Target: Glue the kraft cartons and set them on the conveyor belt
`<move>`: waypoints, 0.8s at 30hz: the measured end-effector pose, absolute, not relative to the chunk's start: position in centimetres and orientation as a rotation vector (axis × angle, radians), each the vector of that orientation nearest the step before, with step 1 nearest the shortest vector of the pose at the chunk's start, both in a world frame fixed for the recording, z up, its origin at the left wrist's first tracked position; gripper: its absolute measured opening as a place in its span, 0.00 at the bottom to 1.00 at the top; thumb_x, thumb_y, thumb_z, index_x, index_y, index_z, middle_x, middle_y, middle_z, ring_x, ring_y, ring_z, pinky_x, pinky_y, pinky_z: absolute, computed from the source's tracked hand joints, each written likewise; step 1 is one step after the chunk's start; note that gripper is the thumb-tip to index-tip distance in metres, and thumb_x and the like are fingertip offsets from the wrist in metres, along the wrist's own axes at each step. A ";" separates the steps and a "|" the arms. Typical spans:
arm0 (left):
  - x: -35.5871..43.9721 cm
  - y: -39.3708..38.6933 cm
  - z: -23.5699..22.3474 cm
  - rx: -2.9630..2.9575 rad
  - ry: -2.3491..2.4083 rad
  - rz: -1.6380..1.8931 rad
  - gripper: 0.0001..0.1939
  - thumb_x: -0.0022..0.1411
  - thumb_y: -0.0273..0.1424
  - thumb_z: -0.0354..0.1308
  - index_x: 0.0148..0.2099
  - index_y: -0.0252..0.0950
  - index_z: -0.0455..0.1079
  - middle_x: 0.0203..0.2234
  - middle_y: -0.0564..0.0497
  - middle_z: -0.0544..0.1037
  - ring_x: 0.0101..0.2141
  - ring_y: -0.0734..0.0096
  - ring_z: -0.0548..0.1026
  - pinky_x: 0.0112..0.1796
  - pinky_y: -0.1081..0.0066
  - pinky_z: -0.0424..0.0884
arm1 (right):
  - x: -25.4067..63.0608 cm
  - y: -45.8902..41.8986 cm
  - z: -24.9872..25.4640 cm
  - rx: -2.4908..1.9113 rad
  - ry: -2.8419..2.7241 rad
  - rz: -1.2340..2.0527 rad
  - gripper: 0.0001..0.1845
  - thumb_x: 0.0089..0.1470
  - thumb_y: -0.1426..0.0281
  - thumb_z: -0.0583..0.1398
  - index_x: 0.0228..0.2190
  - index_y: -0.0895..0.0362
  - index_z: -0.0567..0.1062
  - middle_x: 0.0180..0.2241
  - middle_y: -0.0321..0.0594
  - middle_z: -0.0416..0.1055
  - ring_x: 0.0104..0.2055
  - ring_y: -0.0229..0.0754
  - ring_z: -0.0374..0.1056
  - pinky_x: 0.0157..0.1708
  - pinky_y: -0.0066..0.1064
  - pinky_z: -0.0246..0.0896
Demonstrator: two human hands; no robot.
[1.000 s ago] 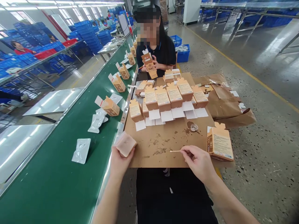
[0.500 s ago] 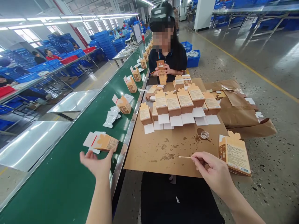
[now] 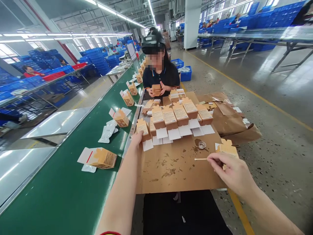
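Observation:
My left hand [image 3: 137,138] is at the near-left end of the group of cartons. It has its thumb against the side of a small brown carton [image 3: 143,128] with a white flap hanging out; its other fingers are mostly hidden. A thin cotton swab [image 3: 201,159] is pinched in my right hand [image 3: 231,168], its tip pointing left above the cardboard. Behind that hand stands another carton [image 3: 226,147], partly covered by it. A small clear round dish [image 3: 201,145] sits on the wet-spotted cardboard sheet [image 3: 156,166].
Several open cartons [image 3: 170,117] stand packed together on the table. On the left runs a green conveyor [image 3: 61,192], bearing a tipped carton [image 3: 104,158], silver pouches [image 3: 107,132] and more cartons. A co-worker [image 3: 160,76] holds a carton opposite. Crumpled brown paper [image 3: 227,114] lies at right.
My left hand has moved from beside the tipped carton on the conveyor over to the table's leftmost carton. My right hand still holds the swab. The view has turned right; the co-worker's carton is lower.

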State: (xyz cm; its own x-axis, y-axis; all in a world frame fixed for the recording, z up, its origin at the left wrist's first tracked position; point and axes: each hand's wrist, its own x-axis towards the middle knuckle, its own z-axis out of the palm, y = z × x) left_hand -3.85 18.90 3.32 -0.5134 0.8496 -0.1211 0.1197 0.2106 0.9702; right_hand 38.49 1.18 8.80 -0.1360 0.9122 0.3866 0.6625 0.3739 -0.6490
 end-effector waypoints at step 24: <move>-0.5 1.2 1.5 0.696 1.346 1.246 0.46 0.42 0.43 0.93 0.58 0.40 0.76 0.56 0.39 0.88 0.59 0.42 0.86 0.64 0.43 0.81 | 40.3 7.3 7.8 -1.518 -2.039 0.335 0.13 0.73 0.64 0.61 0.37 0.48 0.85 0.39 0.47 0.89 0.39 0.55 0.85 0.40 0.45 0.79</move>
State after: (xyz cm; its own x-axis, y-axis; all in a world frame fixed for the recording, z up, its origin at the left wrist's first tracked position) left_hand -0.45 1.18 1.47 -0.2069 0.9234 -0.3234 -0.2515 0.2693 0.9297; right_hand 40.29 7.32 7.77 -0.1938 0.9365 0.2921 0.7939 0.3247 -0.5141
